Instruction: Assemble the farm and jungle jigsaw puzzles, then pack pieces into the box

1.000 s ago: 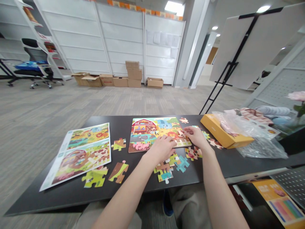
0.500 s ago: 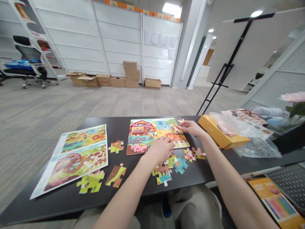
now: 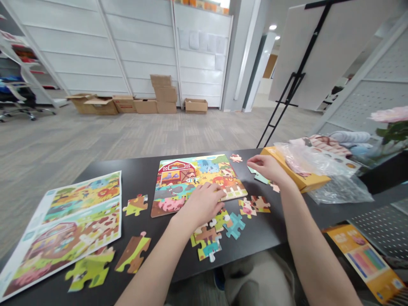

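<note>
While no piece is seen pinched by either hand, the left hand [image 3: 202,204] is laid over the lower right edge of the puzzle tray [image 3: 178,182], fingers pressed together and slightly curled, palm down. The right hand [image 3: 266,166] is held just right of the tray's top corner, fingers loosely together and pointing left, thumb apart; it sits just above a teal piece [image 3: 257,176], and contact with that piece cannot be told. The tray is laid on the black table [image 3: 274,225], mostly filled with a farm picture. A small piece [image 3: 236,158] is placed just beyond the tray's far right corner. A heap of pieces [image 3: 207,236] is gathered below the tray, with a blue piece [image 3: 235,225] at its right, and a cow-patterned pair [image 3: 251,205] is found right of that. Three more pieces [image 3: 136,204] are spread left of the tray, near a picture sheet [image 3: 63,229]. A yellow box [image 3: 302,180] and a plastic bag [image 3: 339,189] are placed right of the tray, and a booklet [image 3: 360,261] is seen lower down, beyond the table edge.
</note>
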A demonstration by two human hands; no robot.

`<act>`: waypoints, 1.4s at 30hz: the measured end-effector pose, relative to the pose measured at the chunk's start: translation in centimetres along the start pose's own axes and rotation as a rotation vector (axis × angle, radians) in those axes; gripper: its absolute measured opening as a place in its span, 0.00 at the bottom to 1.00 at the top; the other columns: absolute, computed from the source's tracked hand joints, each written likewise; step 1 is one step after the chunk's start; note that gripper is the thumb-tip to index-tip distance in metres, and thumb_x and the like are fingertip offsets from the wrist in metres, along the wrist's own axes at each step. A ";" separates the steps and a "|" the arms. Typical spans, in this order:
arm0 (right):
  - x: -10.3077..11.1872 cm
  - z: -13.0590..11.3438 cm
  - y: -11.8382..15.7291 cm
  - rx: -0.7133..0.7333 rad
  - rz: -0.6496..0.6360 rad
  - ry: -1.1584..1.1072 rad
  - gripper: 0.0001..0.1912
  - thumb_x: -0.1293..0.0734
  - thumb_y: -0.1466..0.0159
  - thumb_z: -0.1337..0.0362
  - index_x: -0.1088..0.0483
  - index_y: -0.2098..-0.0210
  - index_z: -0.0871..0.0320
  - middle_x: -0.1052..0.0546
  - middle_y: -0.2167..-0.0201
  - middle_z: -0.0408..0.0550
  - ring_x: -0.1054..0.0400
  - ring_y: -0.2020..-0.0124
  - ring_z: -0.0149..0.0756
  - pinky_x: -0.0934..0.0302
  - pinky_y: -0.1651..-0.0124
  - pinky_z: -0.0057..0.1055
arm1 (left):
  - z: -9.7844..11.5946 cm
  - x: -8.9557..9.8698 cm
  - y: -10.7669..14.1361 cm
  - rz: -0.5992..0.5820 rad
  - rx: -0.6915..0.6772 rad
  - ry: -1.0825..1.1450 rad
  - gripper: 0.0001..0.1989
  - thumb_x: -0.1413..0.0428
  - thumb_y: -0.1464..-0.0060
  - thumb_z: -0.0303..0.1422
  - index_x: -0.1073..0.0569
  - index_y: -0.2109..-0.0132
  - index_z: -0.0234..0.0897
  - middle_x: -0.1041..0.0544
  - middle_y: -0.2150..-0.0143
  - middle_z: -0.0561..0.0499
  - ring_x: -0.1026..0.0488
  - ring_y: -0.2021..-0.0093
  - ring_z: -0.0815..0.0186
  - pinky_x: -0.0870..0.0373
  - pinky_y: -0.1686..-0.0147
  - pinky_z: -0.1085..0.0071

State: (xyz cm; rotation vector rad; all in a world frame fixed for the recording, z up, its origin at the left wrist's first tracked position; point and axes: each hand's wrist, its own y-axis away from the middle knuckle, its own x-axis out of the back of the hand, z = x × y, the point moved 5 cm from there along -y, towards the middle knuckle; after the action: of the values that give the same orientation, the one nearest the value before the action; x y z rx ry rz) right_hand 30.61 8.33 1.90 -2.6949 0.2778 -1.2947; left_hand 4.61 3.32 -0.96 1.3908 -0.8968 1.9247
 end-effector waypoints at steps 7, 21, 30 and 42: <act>1.1 0.6 9.1 0.094 -0.375 0.203 0.26 0.22 0.54 0.52 0.20 0.56 0.53 0.21 0.56 0.52 0.28 0.55 0.49 0.35 0.52 0.38 | 0.1 0.2 0.0 0.010 -0.018 -0.004 0.11 0.45 0.36 0.35 0.25 0.49 0.40 0.25 0.46 0.45 0.29 0.46 0.55 0.32 0.44 0.57; 2.2 0.0 8.8 -0.002 -0.475 -0.198 0.21 0.32 0.37 0.45 0.29 0.57 0.56 0.19 0.60 0.52 0.25 0.58 0.45 0.33 0.54 0.38 | 0.2 -0.2 0.1 -0.006 0.003 -0.013 0.13 0.46 0.36 0.36 0.26 0.47 0.39 0.26 0.44 0.45 0.30 0.44 0.55 0.32 0.43 0.57; 0.1 -4.5 1.1 0.087 -0.475 -0.212 0.22 0.26 0.45 0.46 0.25 0.62 0.57 0.19 0.65 0.50 0.25 0.62 0.42 0.33 0.59 0.35 | 0.2 0.1 0.2 -0.001 0.017 -0.007 0.13 0.45 0.37 0.37 0.26 0.47 0.41 0.26 0.46 0.46 0.30 0.45 0.54 0.32 0.44 0.57; -5.6 -1.0 -2.8 0.187 -0.521 -0.336 0.21 0.29 0.41 0.48 0.23 0.58 0.58 0.19 0.60 0.50 0.26 0.57 0.42 0.34 0.51 0.38 | 0.4 0.3 0.2 0.005 0.027 -0.005 0.12 0.45 0.37 0.37 0.26 0.48 0.41 0.26 0.45 0.46 0.31 0.45 0.55 0.32 0.45 0.56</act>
State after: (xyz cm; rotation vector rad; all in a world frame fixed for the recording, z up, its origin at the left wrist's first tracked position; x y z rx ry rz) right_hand 26.62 12.26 -1.16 -2.8478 -0.5861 -0.8699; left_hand 4.53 2.91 -0.60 1.4105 -0.8799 1.9450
